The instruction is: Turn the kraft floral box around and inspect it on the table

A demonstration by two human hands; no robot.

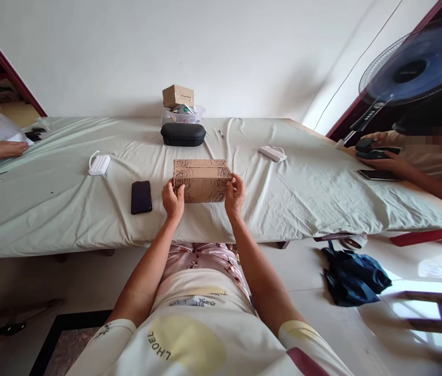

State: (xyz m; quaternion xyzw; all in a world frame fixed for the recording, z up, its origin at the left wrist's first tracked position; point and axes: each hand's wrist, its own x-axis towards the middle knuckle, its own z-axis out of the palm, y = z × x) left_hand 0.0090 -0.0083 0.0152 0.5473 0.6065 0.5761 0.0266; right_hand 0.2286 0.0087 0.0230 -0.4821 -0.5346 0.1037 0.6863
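A brown cardboard box [202,189] with dark scribbled loops on its corners is between my two hands, near the front of the cloth-covered table [283,203]. My left hand [174,200] grips its left end, thumb on the front face. At the right end, my right hand [235,195] holds it the same way, fingers round the edge. The box's top seam faces up. Whether its underside touches the cloth I cannot tell. A dark phone [141,197] lies just left of my left hand.
Behind the box sit a black hard case [183,134] and a clear tub [182,116] bearing a smaller carton [177,96]. White strapped devices lie left [99,164] and right [272,153]. Other people's hands are at both table ends. A fan [417,68] stands at right.
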